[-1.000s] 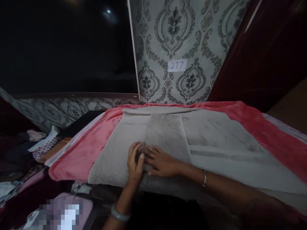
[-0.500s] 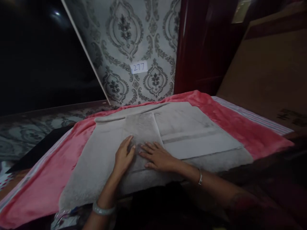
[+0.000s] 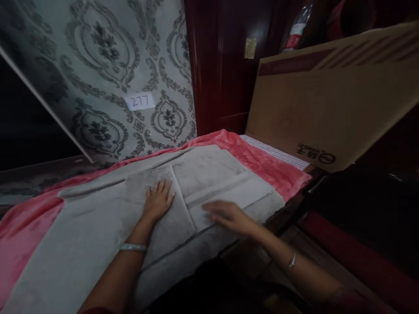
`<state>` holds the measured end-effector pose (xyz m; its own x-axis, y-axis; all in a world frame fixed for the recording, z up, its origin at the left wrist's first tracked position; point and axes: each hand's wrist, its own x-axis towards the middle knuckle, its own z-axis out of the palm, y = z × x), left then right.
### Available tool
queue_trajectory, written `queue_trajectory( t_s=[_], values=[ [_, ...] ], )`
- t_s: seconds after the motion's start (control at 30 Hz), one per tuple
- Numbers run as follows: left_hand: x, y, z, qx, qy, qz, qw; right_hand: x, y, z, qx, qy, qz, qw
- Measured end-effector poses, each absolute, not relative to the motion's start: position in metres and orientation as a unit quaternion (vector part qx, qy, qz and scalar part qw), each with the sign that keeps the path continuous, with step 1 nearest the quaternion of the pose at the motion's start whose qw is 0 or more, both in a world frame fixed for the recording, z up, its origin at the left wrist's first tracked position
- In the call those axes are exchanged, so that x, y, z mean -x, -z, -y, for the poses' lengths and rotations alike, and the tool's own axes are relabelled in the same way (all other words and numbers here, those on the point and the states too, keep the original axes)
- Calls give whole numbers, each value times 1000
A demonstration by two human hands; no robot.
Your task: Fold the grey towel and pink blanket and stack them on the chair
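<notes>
A grey plush cloth (image 3: pixel 88 231) is spread over the table, partly folded over itself. Across its middle lies a folded grey panel (image 3: pixel 176 235) with a pale straight edge on its right side. My left hand (image 3: pixel 159 202) rests flat on this panel, fingers spread. Right of the panel's edge, my right hand (image 3: pixel 231 216) is over the pale right-hand part of the cloth; its fingers are smeared by motion, and whether it touches the fabric I cannot tell. Underneath the grey cloth shows a pink-red plush blanket (image 3: pixel 262 170).
A large cardboard box (image 3: pixel 314 104) stands at the right beyond the striped cloth (image 3: pixel 278 150). Behind the table are patterned wallpaper with a paper label (image 3: pixel 140 101) and a dark red door (image 3: pixel 219 65). A plastic bottle (image 3: pixel 297 30) is behind the box.
The view has swung right, bringing more of the box into sight. My left hand now lies flat and spread on the panel. My right hand has moved off the panel to the right.
</notes>
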<state>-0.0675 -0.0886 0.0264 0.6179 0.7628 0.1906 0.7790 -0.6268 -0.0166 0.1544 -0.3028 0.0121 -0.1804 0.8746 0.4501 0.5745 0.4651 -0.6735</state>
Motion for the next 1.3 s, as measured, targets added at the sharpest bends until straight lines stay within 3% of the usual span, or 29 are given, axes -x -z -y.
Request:
queue_trajectory(
  t_s=[0.1,0.17,0.3,0.73,0.97,1.3],
  values=[
    [67,-23,88,897,74,433,59,-234,-10,300,669,-42,577,466],
    [65,-25,88,895,70,436,61,-279,-5,298,766,22,461,448],
    [64,-27,89,892,75,440,70,-325,9,303,837,42,362,409],
    [66,-20,85,894,104,428,77,-349,20,326,850,-5,353,391],
    [66,-20,85,895,108,425,81,-350,21,335,821,-25,335,461],
    [66,-21,86,895,99,427,85,-349,10,339,754,-141,283,575]
  ],
)
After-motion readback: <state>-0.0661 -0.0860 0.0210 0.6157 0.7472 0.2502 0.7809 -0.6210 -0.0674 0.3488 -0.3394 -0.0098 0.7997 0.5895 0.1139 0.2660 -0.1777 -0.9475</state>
